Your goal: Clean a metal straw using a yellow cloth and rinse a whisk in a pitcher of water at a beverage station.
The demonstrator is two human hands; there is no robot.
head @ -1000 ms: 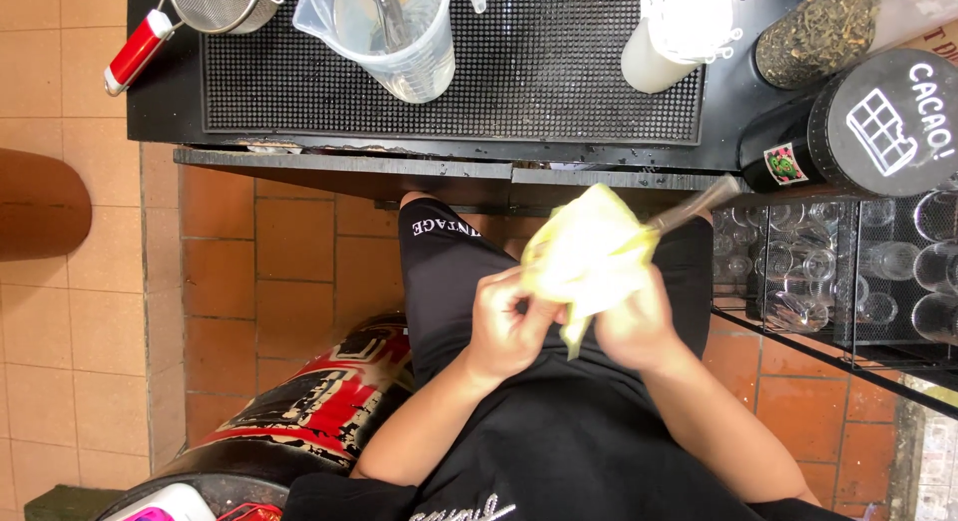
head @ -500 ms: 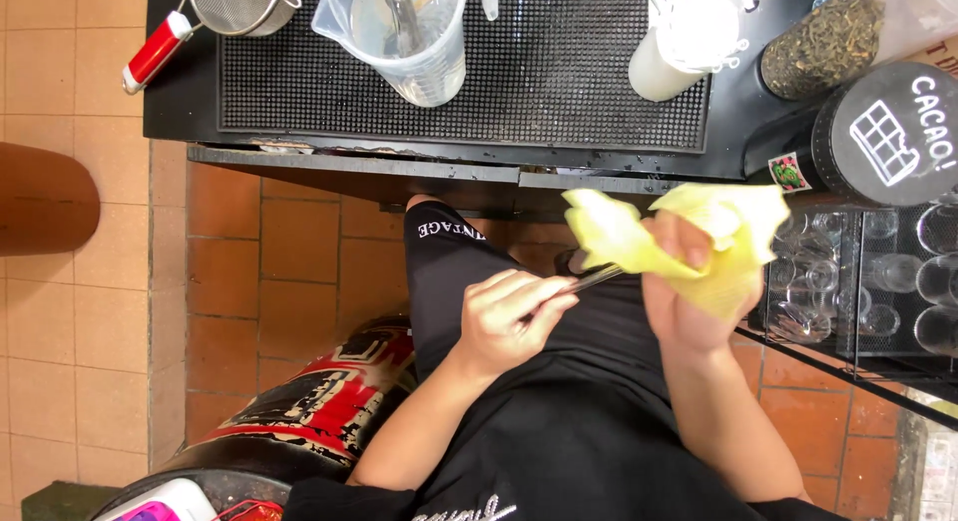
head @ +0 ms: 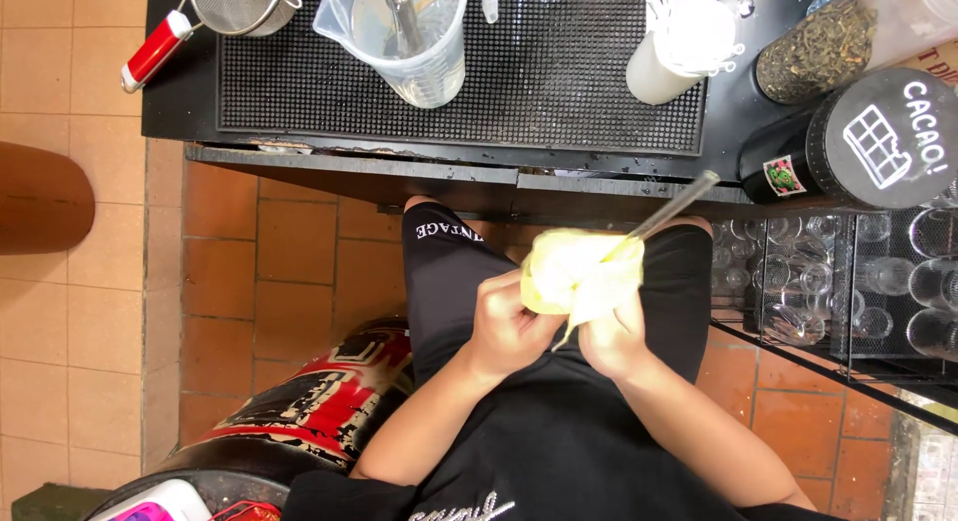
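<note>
Crumpled pale-yellow cloth (head: 579, 273), bunched around a thin clear glass rod (head: 679, 204), held in front of the worktop (head: 459, 167) near edge. Left hand (head: 509, 326) and right hand (head: 614, 331) both clamped on cloth.

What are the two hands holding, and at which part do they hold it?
Both the left hand and right hand grip a yellow cloth from below, bunched around the lower end of a thin clear rod.
</note>
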